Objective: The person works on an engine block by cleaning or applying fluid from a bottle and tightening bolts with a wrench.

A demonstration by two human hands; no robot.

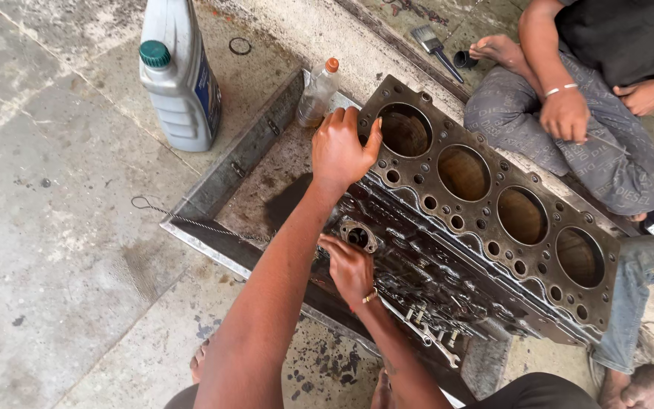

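On the metal tray (221,163) lies a bare four-cylinder engine block (486,227), stripped; left hand (340,149) grips its end edge, right hand (350,266) presses fingers against its side, holding nothing.

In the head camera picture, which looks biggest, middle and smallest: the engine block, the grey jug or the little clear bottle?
1. Engine block, biggest.
2. Grey jug.
3. Little clear bottle, smallest.
All three lie at a similar distance, so the order seems safe.

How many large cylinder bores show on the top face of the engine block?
4, in a row along the grey metal engine block: nearest the left hand at, then and. None seems hidden.
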